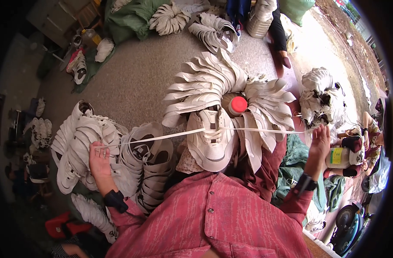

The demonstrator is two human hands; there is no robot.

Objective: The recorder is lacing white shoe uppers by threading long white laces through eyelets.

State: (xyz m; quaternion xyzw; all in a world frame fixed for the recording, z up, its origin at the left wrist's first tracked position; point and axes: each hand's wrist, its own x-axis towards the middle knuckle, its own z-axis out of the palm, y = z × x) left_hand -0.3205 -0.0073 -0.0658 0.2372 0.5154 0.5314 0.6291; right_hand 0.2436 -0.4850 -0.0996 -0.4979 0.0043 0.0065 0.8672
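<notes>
A: Hands first, quick.
B: Left hand (101, 161): fingers bent and mostly closed, gripping one end of the white lace (166, 136). Right hand (319, 144): fingers up, drawn together on the other end. Exact fingertip pinch too small to make out, both sides.
A: Lace slack or tight?
B: Tight. Two near-straight lengths, one to each side, meeting at the shoe (211, 148).
A: Shoe?
B: White, perforated toe. Sits in front of the person at lap level, just beyond the hem of the red shirt (209, 206). Toe points to the wearer, opening away. Lace runs across the throat; neither hand touches the shoe itself.
A: Around it?
B: Jar (238, 105) with a red lid just behind, to the right. A fan of white uppers (205, 81) behind, more uppers (269, 99) at the right. Stacked shoes (82, 146) by the left hand.
A: Arms?
B: Spread wide, elbows bent, forearms angled up and out, hands well apart and roughly level. Dark band on each wrist, left band (115, 201), right band (306, 182).
</notes>
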